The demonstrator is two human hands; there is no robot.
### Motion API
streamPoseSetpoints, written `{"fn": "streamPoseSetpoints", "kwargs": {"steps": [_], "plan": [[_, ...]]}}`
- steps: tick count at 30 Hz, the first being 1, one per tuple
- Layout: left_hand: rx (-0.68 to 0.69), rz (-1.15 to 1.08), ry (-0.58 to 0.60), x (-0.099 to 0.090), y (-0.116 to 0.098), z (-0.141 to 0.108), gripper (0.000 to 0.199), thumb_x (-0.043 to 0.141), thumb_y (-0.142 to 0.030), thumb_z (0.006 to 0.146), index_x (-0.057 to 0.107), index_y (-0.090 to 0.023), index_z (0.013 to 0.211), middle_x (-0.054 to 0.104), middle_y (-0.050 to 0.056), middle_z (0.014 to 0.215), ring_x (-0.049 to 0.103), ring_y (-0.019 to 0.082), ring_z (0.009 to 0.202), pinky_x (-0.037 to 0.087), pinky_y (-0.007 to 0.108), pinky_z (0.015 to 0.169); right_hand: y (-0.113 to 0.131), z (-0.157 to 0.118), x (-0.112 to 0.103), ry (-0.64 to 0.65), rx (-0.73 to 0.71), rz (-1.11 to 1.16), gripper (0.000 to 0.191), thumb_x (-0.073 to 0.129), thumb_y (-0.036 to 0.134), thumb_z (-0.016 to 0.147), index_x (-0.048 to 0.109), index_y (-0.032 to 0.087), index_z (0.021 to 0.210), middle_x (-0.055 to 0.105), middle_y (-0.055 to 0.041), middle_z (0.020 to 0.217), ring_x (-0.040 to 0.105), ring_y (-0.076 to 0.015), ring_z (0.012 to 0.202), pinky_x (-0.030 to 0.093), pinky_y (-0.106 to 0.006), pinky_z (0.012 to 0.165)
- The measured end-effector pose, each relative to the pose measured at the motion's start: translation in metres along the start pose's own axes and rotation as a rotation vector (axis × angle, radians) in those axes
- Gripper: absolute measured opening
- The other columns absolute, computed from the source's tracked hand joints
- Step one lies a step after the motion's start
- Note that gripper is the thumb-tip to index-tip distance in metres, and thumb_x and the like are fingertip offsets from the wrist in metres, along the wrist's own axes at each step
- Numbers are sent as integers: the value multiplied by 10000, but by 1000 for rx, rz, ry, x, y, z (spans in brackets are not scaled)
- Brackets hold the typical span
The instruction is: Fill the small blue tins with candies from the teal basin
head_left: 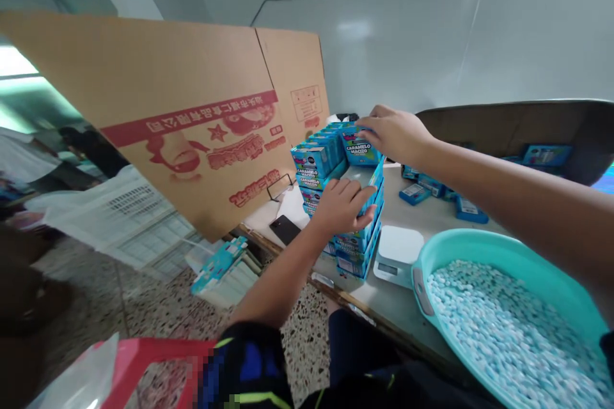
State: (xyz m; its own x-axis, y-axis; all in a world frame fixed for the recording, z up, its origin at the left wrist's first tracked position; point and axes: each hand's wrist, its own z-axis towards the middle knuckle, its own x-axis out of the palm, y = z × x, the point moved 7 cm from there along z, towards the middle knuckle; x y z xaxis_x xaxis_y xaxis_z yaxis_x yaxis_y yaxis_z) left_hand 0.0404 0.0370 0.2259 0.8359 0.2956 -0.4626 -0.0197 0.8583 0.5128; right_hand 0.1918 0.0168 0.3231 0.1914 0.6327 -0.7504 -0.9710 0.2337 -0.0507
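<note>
**Blue Box Stack: Hand Positions and Surrounding Items**

The stack of blue display boxes [352, 262] is located on the table [432, 217], close to its near edge. The top box is open. Its left part is occupied by a row of blue packets [321, 150], set upright side by side.

The front packet [361, 147], marked "CARAMELO MACIZO", is held upright in the far part of the top box by the right hand [396, 134]. The fingers are bent and nearly closed, with the packet gripped at its upper right edge.

The left hand [340, 204] is placed at the near side of the top box. Its fingers are loosely curved and partly open, with the thumb held apart from them. Whether the box wall is gripped cannot be told.

A white scale [400, 246] is positioned just beside the stack, on its right. Next to it, a turquoise basin [503, 239] is filled with small pale blue and white pieces [508, 326]. Loose blue packets [415, 193] are scattered beyond the scale. A dark phone [284, 229] is laid flat left of the stack, near a large cardboard sheet [192, 77] printed in red.
</note>
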Motion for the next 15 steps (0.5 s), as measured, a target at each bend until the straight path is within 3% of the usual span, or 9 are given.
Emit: {"fn": "streamPoseSetpoints", "kwargs": {"steps": [4,8,12,15], "plan": [[-124,-21,-83,-3,0,4,246,588,-333,902,638,-191,1097,630,34,750,569,225,742,310,374,689,1,7,12,-22,-8,-58,390,411,431,1026,719,232,1159,645,-117,1097,581,-238,827,403,-373,704],[-259,-83,-173,-4,0,7,247,605,-300,907,615,-180,1123,678,31,780,597,220,748,334,375,699,2,6,17,-178,-40,-82,416,398,454,1021,718,189,1022,648,-144,1038,564,-300,972,416,-447,852],[-349,-129,-290,-6,2,1,333,616,-243,889,573,-177,1212,732,39,890,615,197,736,391,364,730,-12,-2,31,-329,-24,35,346,460,457,989,700,211,944,662,-137,1023,573,-334,1039,440,-522,919],[-374,-119,-256,-5,1,1,314,618,-225,884,579,-194,1193,733,26,873,615,192,733,395,361,735,-15,-7,39,-396,-108,186,280,501,425,972,692,227,919,683,-126,1090,608,-317,1071,476,-527,955]]}}
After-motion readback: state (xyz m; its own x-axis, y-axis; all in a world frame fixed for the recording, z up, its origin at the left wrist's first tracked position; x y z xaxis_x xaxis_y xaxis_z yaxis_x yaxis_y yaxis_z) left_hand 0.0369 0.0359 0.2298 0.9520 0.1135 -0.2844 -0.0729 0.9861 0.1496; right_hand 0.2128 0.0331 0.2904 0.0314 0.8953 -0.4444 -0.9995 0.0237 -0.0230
